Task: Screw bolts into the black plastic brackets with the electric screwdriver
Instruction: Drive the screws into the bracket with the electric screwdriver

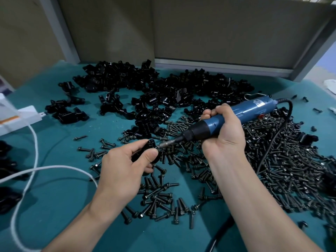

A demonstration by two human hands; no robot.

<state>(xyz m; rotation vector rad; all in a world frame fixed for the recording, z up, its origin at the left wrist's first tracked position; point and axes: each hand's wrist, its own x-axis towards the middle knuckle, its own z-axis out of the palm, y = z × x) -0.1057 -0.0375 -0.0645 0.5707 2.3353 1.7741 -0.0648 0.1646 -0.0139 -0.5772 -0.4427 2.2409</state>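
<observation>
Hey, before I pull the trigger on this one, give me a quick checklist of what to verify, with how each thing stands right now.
1. Bracket held: the left hand has the black bracket in its grip, above the table. Ok.
2. Tool held: the right hand wraps the electric screwdriver. Ok.
3. Bit aimed at the bracket's end. Ok.
4. Seating of the bolt in the hole: hidden. Cannot tell.
5. Left thumb away from the bit: it lies right beside the tip. Not ok.
6. Black cord lies loose over the bolt pile. Ok.
</observation>
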